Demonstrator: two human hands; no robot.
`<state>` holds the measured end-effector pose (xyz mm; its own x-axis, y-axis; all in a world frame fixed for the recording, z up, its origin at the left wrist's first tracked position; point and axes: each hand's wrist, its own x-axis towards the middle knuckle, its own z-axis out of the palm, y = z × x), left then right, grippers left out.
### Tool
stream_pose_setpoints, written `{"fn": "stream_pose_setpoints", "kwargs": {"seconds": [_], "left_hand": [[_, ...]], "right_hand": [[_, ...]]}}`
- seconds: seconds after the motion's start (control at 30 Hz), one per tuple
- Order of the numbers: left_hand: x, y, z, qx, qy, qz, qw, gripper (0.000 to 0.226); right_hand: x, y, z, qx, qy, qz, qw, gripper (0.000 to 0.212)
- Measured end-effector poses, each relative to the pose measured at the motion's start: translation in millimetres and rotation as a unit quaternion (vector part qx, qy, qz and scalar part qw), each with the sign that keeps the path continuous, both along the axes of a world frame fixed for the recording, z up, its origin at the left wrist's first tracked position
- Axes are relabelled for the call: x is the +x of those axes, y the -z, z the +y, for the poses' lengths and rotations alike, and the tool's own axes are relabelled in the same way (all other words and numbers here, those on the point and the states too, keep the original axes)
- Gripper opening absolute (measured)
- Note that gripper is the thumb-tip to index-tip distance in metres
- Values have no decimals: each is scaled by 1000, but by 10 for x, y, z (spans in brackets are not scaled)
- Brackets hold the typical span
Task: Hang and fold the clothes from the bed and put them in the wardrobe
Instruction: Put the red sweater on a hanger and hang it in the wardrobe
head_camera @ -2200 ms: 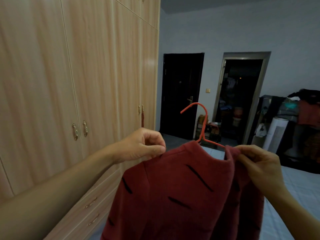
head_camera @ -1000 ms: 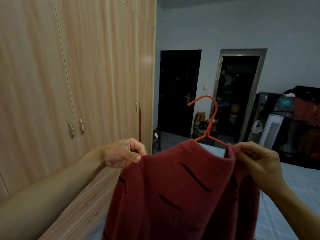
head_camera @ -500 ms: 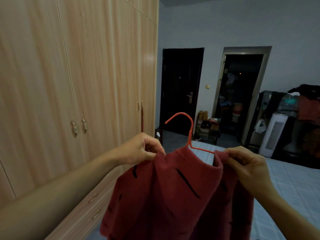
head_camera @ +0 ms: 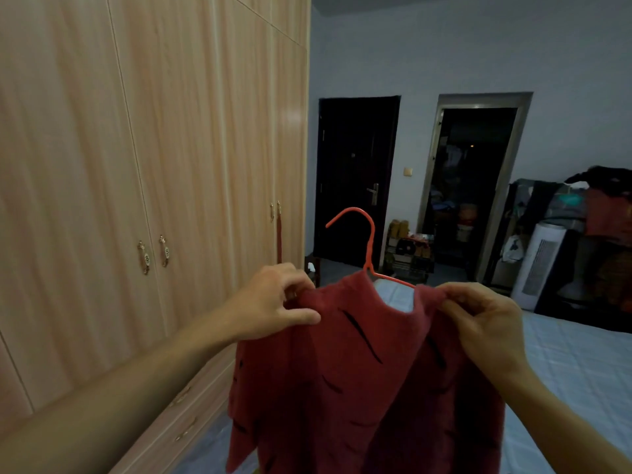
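A red garment [head_camera: 359,388] with dark dash-shaped marks is held up in front of the person, between the wardrobe [head_camera: 136,165] on the left and the bed [head_camera: 574,364] on the right. The left hand [head_camera: 273,302] is curled tight, thumb and fingers pinching the garment's left shoulder; the right hand [head_camera: 485,323] is closed in a pinch on the right shoulder. An orange-red wire hanger [head_camera: 367,241] is seen rising out of the neckline, its hook curving left, one slim arm bared across the neck opening toward the right hand. The cloth looks soft and slightly fuzzy, hanging in loose folds.

The wardrobe doors are shut, pale wood grain with small metal handles [head_camera: 154,253], and shallow drawers [head_camera: 184,412] run along the base. A red strip [head_camera: 279,241] is caught hanging at one door seam. Behind the hanger a dark closed door [head_camera: 355,172] with a metal lever is seen, then an open doorway [head_camera: 475,186] with dim clutter inside. A low rack of boxes [head_camera: 408,251] stands between them. At the far right a white ribbed appliance [head_camera: 538,265] and heaped clothes [head_camera: 605,200] are crowded beyond the pale quilted bed cover. No writing can be read anywhere
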<state>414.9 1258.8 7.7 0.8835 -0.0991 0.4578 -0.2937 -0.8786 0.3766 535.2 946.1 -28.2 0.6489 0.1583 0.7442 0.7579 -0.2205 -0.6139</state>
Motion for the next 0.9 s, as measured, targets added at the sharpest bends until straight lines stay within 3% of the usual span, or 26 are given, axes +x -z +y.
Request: {"fn": "stream_pose_setpoints", "kwargs": {"seconds": [0.1, 0.2, 0.47, 0.6, 0.73, 0.83, 0.9], "left_hand": [[69, -22, 5, 20, 11, -33, 999, 9], [115, -61, 67, -11, 7, -32, 999, 13], [98, -21, -51, 1, -1, -177, 984, 7], [41, -14, -12, -24, -18, -190, 981, 14], [-28, -66, 87, -31, -3, -211, 977, 3], [-72, -127, 155, -15, 25, -212, 977, 5], [-99, -157, 189, 1, 50, -203, 978, 21]], "right_hand": [[-52, -45, 78, 11, -13, 10, 1000, 23], [-103, -79, 116, 3, -23, 18, 1000, 21], [-116, -176, 90, -32, -82, 57, 995, 19], [-52, -246, 29, -81, -136, 102, 982, 18], [63, -385, -59, -144, -152, 143, 967, 20], [70, -482, -94, -160, -178, 153, 959, 23], [44, -521, -95, -168, -182, 151, 957, 26]]}}
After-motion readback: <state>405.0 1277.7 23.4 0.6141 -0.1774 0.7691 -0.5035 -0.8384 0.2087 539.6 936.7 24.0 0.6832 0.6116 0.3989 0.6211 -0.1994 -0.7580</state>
